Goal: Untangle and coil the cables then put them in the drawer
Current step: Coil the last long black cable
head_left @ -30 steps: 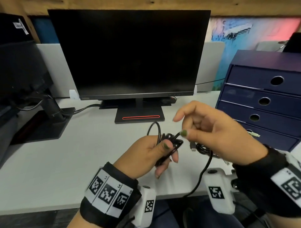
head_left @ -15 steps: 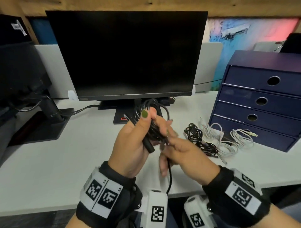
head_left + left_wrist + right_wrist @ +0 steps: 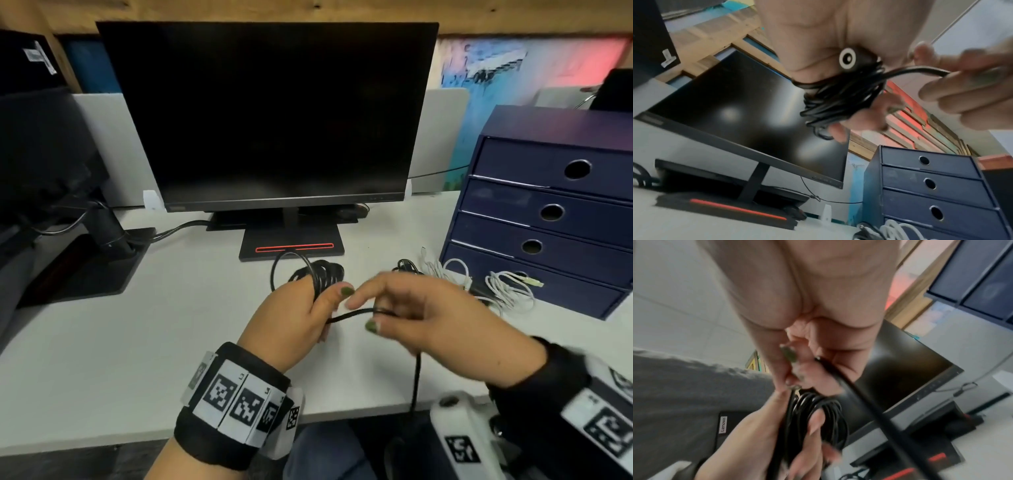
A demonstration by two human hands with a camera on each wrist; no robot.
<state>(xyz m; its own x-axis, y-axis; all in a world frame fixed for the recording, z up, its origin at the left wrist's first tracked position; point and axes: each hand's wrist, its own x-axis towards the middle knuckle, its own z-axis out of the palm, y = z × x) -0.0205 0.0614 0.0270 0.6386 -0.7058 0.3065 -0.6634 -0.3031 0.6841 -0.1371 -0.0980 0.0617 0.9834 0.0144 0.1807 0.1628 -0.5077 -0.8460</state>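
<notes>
My left hand (image 3: 308,308) grips a bundle of loops of a black cable (image 3: 323,274) above the white desk (image 3: 137,342); the same coil (image 3: 838,100) wraps over its fingers in the left wrist view. My right hand (image 3: 411,315) pinches the cable's loose strand (image 3: 356,313) just right of the left hand, and the strand (image 3: 416,380) drops past the desk's front edge. In the right wrist view the strand (image 3: 859,394) runs from my fingertips past the coil (image 3: 818,410). A blue drawer unit (image 3: 548,219) stands at the right, all drawers closed.
A black monitor (image 3: 267,113) on its stand (image 3: 291,245) rises behind my hands. A tangle of white cables (image 3: 507,287) and another black cable (image 3: 407,265) lie before the lowest drawer. A second monitor's base (image 3: 85,267) sits at the left.
Both hands have come down from in front of the monitor toward the desk. My right hand moved out to the right, drawing the loose strand away from the coil.
</notes>
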